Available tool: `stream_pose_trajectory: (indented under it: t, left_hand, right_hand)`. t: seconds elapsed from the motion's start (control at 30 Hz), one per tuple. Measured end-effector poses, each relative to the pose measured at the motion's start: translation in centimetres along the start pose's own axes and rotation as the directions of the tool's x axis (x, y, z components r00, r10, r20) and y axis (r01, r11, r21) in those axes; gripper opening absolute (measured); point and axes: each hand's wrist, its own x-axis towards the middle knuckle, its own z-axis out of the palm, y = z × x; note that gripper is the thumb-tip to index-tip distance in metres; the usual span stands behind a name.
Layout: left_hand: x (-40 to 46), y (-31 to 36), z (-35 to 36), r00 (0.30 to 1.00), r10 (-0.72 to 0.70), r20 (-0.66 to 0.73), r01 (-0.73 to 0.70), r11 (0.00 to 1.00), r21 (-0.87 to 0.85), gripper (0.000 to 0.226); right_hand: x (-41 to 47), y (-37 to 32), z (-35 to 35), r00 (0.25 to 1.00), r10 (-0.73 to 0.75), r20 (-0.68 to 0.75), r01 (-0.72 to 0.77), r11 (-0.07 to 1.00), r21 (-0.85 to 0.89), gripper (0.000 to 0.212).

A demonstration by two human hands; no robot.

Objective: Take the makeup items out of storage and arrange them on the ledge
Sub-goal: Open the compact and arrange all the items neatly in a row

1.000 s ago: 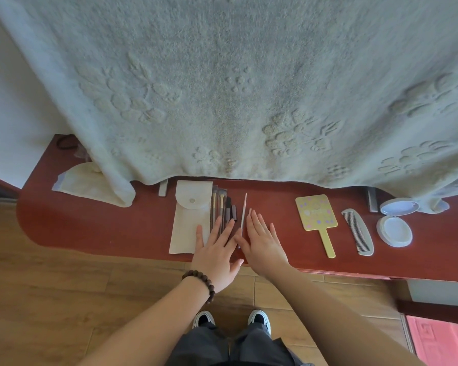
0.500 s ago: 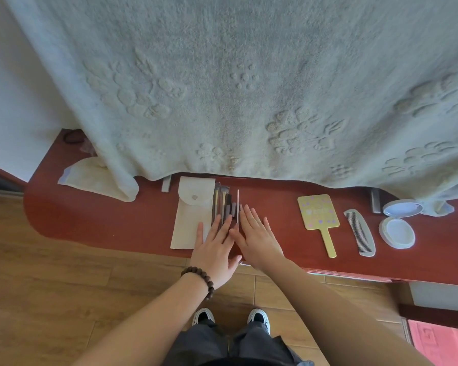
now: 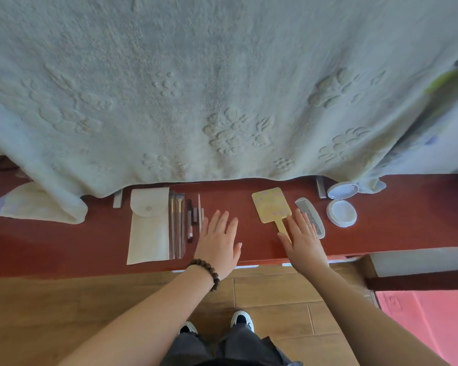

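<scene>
On the red-brown ledge [image 3: 407, 228] lie a cream pouch [image 3: 148, 228], a row of makeup brushes and pencils [image 3: 184, 223], a yellow hand mirror [image 3: 271, 207], a grey comb [image 3: 311, 216] and an open white compact [image 3: 341, 204]. My left hand [image 3: 218, 244], with a bead bracelet at the wrist, lies flat on the ledge just right of the brushes. My right hand [image 3: 303, 240] lies flat with straight fingers over the mirror's handle, its fingertips beside the comb. Neither hand holds anything.
A thick pale blanket [image 3: 222, 88] hangs over the back of the ledge and covers its rear part. A cream cloth [image 3: 27, 204] lies at the ledge's left end. Below are a wooden floor [image 3: 64, 307], my shoes and a pink mat [image 3: 431, 320].
Both hands have left the brushes. The left hand moved slightly right onto bare ledge; the right hand moved right to the mirror handle and comb. The brushes now lie in a tidy row.
</scene>
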Motion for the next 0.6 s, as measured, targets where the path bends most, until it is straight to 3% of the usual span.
stream_pose_trajectory:
  t: [0.2,0.27,0.37,0.6]
  left_hand:
    - [3.9,8.2,2.3,0.981,0.165,0.104,-0.169,0.985,0.032,0.069]
    - [4.4,9.5,3.5,0.975,0.158,0.154,-0.17,0.983,0.073,0.071]
    - [4.5,9.6,4.3,0.971,0.117,0.208,-0.142,0.984,0.107,0.069]
    - [2.6,6.4,4.0,0.985,0.082,0.154,-0.104,0.985,0.141,0.064]
  right_hand:
    - [-0.2,4.2,-1.4,0.998,0.058,0.021,-0.057,0.998,-0.038,0.057]
    - [-0.1,4.7,-1.5,0.998,0.046,0.035,-0.046,0.999,-0.015,0.057]
    - [-0.1,4.8,-1.3,0.997,0.052,0.053,-0.054,0.998,0.029,0.056]
    - [-0.6,1.8,0.1,0.997,-0.022,0.08,0.022,1.0,0.004,0.056]
